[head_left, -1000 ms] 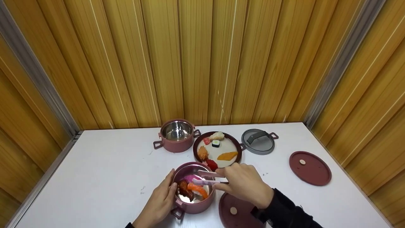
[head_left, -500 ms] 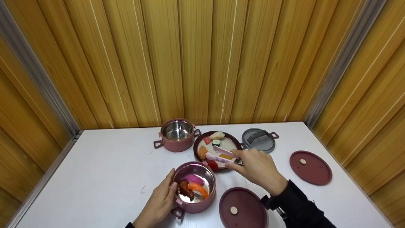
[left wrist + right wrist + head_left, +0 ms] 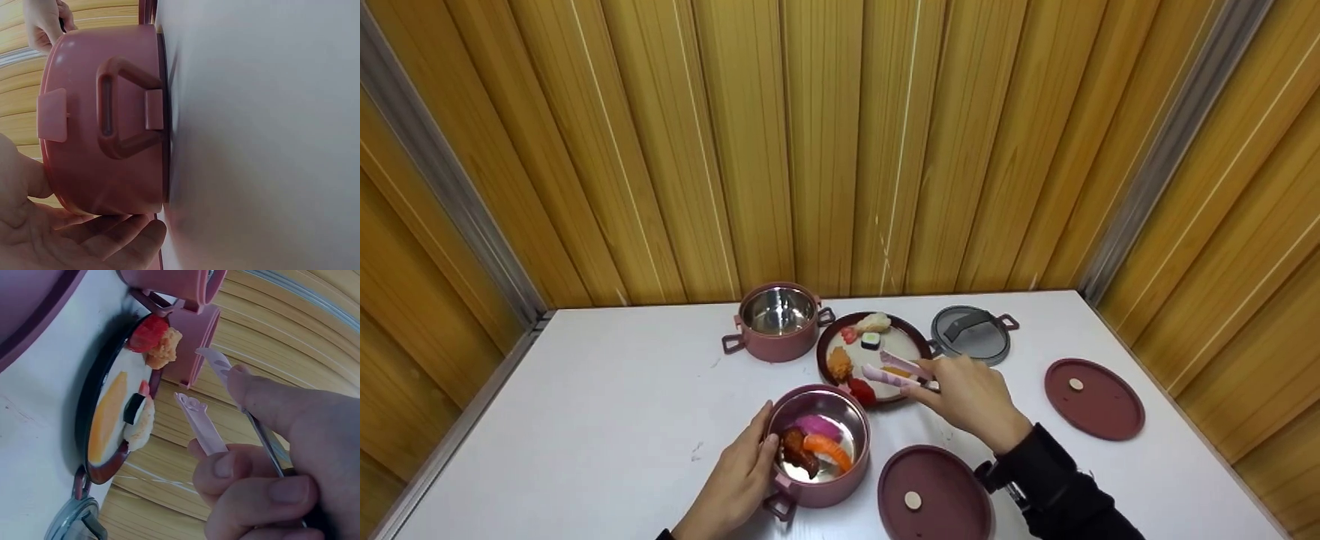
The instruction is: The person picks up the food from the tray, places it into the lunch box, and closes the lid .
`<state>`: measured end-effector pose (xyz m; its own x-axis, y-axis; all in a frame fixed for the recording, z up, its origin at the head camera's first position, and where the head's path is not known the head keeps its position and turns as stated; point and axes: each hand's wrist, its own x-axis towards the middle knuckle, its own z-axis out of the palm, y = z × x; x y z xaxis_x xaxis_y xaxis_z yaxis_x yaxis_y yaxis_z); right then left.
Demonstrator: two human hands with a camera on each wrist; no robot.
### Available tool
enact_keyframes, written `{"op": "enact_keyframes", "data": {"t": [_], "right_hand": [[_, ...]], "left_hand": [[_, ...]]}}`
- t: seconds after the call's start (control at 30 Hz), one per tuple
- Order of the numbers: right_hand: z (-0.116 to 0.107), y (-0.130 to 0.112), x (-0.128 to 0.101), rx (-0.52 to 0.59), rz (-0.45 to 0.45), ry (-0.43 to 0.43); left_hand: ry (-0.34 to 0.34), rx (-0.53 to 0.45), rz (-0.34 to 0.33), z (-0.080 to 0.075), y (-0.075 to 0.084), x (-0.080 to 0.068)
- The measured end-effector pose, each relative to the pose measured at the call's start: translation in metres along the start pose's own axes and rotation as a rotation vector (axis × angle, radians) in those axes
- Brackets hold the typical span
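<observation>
My left hand [image 3: 739, 469] holds the side of a dusty-pink pot [image 3: 829, 493], fingers cupped along its wall and thumb at the rim. Inside lie a purple-pink piece [image 3: 819, 427], a glossy brown drumstick-like piece [image 3: 799, 452] and an orange shrimp-like piece [image 3: 829, 453]. My right hand [image 3: 979, 397] grips pink-tipped tongs [image 3: 205, 430], whose arms stand apart with nothing between them. They hover over a round dark-rimmed plate [image 3: 928, 341]. On it are a flat orange slice [image 3: 109, 416], a sushi roll [image 3: 871, 341], a crumbly orange piece [image 3: 840, 364], a red piece [image 3: 861, 391] and a whitish piece [image 3: 875, 322].
Behind the plate's left side stands a second pink pot [image 3: 780, 345]. A grey glass lid [image 3: 979, 345] lies right of the plate. One maroon lid [image 3: 937, 491] is below my right wrist, another maroon lid [image 3: 1099, 401] near the table's right edge. Wood-patterned walls enclose the table.
The tongs moved from inside the near pot up and right to the plate, then slightly lower toward the orange slice. My left hand and the pot stayed put.
</observation>
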<state>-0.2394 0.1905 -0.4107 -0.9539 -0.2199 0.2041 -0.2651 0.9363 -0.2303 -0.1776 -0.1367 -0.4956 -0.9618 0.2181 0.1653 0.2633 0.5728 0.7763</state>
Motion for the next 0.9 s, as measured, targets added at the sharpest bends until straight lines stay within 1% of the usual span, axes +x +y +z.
{"op": "enact_keyframes", "data": {"t": [0.1,0.33,0.47,0.77,0.9], "right_hand": [[0.005,-0.001,-0.001,-0.002,-0.002,-0.002],[0.016,-0.009,-0.001,0.016,-0.006,-0.044],[0.021,-0.010,-0.002,-0.001,-0.013,-0.038],[0.021,-0.005,-0.002,-0.020,-0.022,-0.045],[0.023,-0.002,-0.002,-0.024,-0.010,-0.053]], "left_hand": [[-0.003,-0.001,-0.003,0.000,0.000,0.000],[-0.009,-0.026,0.001,0.000,0.001,0.000],[-0.009,-0.025,0.003,0.001,0.000,0.000],[0.003,-0.009,0.008,0.000,0.000,-0.001],[0.005,-0.006,0.017,0.000,-0.001,-0.001]]}}
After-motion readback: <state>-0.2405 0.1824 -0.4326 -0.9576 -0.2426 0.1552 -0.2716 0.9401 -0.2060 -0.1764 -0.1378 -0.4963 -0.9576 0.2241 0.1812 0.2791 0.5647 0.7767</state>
